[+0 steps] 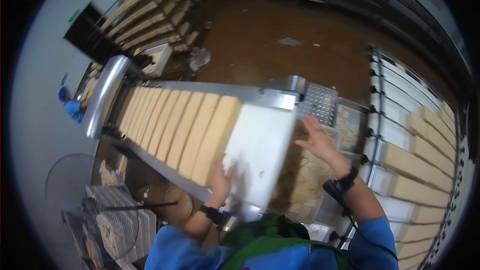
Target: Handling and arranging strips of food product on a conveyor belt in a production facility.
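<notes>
A row of long, pale yellow blocks (172, 125) lies side by side on a white conveyor belt (255, 137) with metal side rails. My left hand (220, 176) is at the near end of the rightmost block (216, 140), its fingers apart and slightly blurred; whether they touch the block is hard to make out. Past the belt's right end, my right hand (320, 141) is raised with spread fingers and nothing in it. Beneath it is a bin of pale flat scraps (305, 185). Both wrists wear black straps.
A perforated metal plate (320, 102) adjoins the belt's far right corner. At right, a rack (377, 120) holds more blocks on white shelves. A metal roller cover (107, 95) spans the belt's left end. A co-worker (74, 107) stands far left. A fan (92, 205) is at lower left.
</notes>
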### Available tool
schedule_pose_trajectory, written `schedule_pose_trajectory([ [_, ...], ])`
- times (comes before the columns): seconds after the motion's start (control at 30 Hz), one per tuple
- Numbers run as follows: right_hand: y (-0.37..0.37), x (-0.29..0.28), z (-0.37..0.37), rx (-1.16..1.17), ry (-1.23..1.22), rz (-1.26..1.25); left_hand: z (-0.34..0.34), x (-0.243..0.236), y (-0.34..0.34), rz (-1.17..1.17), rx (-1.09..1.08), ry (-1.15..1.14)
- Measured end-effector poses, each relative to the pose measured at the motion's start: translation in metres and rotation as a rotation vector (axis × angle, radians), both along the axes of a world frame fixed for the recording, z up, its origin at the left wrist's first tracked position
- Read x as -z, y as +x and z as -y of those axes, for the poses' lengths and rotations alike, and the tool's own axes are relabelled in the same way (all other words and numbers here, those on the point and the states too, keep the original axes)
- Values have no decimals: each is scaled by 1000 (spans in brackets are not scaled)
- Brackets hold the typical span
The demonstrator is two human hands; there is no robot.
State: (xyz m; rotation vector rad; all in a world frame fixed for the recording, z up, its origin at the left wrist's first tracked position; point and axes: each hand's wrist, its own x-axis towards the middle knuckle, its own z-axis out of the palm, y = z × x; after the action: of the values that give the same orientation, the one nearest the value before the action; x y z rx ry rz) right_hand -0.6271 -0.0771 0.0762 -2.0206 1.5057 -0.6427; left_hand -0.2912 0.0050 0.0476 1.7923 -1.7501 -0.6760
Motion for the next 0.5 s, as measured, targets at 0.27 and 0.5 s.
schedule_pose_trajectory([
  [0.27, 199, 35, 115, -286, -78, 34, -69, 19, 107, 109, -373, 194],
  [0.5, 242, 70, 163, -167, -86, -186, -41, 22, 106, -10, -293, 262],
])
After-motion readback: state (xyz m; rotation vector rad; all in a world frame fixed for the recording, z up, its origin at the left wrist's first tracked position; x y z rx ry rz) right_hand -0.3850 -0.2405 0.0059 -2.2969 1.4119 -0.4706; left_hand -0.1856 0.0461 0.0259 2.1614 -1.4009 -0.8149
